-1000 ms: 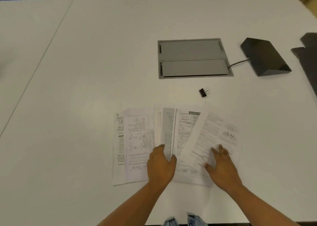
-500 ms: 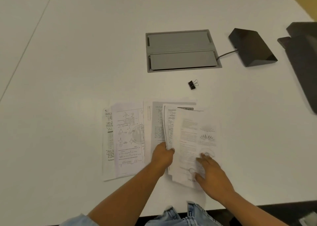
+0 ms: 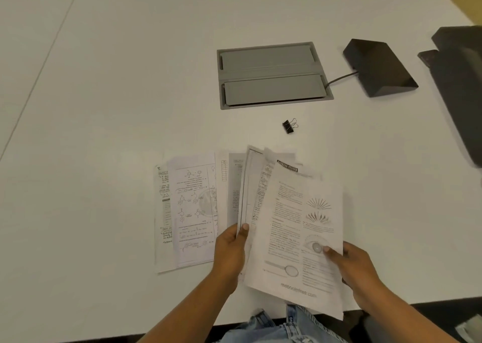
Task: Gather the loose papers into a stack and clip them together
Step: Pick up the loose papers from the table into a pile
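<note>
I have the left hand (image 3: 229, 251) and right hand (image 3: 357, 267) both gripping a fanned bunch of papers (image 3: 294, 228) at the table's (image 3: 104, 95) near edge (more sheets (image 3: 190, 212) lie flat beside them); binder clip (image 3: 289, 126) sits farther in, untouched.

A: State the work surface.
B: A wide white matte table (image 3: 130, 82). A thin seam line runs diagonally across its left part.

A: Fittings?
B: A grey rectangular metal cable hatch with two flat lids (image 3: 273, 75) is set flush into the top. A dark grey cord (image 3: 339, 78) leads from its right edge to a black wedge-shaped plastic box (image 3: 378, 67).

A: Right edge?
B: A dark grey flat object (image 3: 461, 82), cut off by the frame; type cannot be determined.

A: Lighting?
B: Even, soft shadows.
</note>
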The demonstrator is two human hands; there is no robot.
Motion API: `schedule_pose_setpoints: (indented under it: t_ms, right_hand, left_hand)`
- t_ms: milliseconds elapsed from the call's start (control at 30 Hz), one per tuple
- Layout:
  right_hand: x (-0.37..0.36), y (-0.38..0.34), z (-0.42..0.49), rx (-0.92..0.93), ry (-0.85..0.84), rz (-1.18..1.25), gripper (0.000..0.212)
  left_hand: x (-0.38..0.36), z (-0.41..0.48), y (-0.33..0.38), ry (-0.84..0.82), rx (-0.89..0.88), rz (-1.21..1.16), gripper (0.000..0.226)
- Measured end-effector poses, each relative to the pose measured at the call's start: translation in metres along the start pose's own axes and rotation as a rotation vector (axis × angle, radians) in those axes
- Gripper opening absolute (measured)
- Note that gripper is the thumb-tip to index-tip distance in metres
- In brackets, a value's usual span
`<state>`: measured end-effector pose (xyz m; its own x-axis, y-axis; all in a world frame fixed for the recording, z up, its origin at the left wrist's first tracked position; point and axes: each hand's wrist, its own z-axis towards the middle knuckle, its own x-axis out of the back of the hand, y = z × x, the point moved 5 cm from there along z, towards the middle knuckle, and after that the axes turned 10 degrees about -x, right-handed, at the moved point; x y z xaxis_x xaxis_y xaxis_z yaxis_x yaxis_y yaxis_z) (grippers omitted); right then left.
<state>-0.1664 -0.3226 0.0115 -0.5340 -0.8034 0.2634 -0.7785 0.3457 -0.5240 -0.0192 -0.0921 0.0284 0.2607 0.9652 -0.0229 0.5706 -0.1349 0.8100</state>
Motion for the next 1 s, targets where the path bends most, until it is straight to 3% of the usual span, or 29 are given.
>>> schedule_pose_setpoints:
  t_ms: [167, 400, 700, 867, 1000]
  right_hand:
    - [0.012, 0.012, -0.001, 0.009, 0.092, 0.068, 0.017]
    - [0.033, 0.002, -0.012, 0.021, 0.043, 0.173, 0.018]
    - [0.007, -0.026, -0.023, 0.099, -0.154, 0.187, 0.036]
    - [-0.017, -0.033, -0.027, 0.068, -0.326, 0.227, 0.039]
    - [-0.027, -0.04, -0.03, 0.141, -0.356, 0.212, 0.062]
  left_hand:
    - [0.016, 0.0, -0.007, 0.065, 0.013, 0.023, 0.021]
    - [0.03, 0.003, -0.01, 0.133, 0.031, -0.011, 0.014]
    - [0.012, -0.017, 0.013, -0.087, -0.034, -0.081, 0.017]
    - [0.003, -0.028, 0.031, -0.101, 0.015, -0.041, 0.03]
    - [0.004, -0.024, 0.038, -0.168, 0.063, -0.013, 0.031]
